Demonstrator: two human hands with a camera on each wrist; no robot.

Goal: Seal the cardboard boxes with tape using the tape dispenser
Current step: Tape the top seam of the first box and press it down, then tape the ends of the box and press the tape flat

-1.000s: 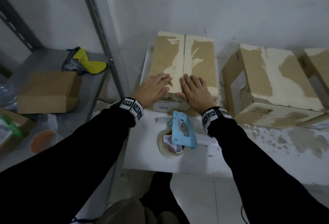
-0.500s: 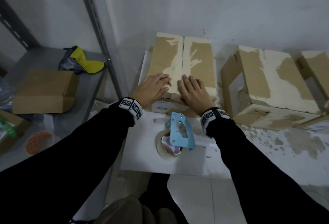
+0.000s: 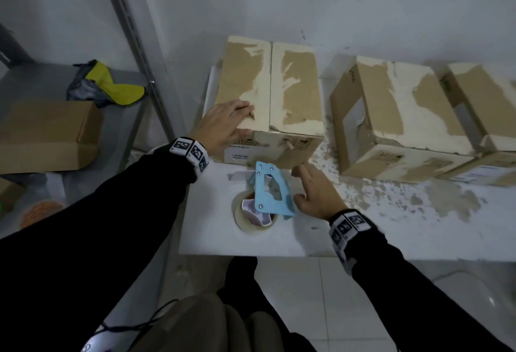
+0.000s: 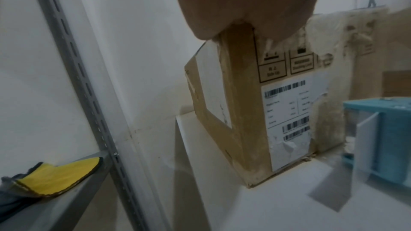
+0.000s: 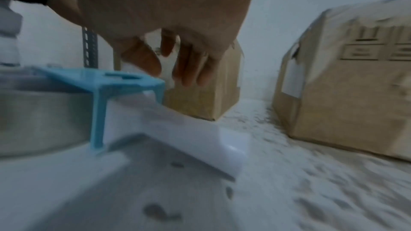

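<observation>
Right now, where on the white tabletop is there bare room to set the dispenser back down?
Bare white tabletop shows along the near edge, left of the blue tape dispenser. Right of the right hand it is open but gritty with torn paper scraps. Crowded: the strip between the dispenser and the taped cardboard box under the left hand.

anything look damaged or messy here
Yes. The cardboard boxes have their brown top layer torn away in big pale patches, and torn paper crumbs litter the white table between them. The tape dispenser looks intact.
</observation>
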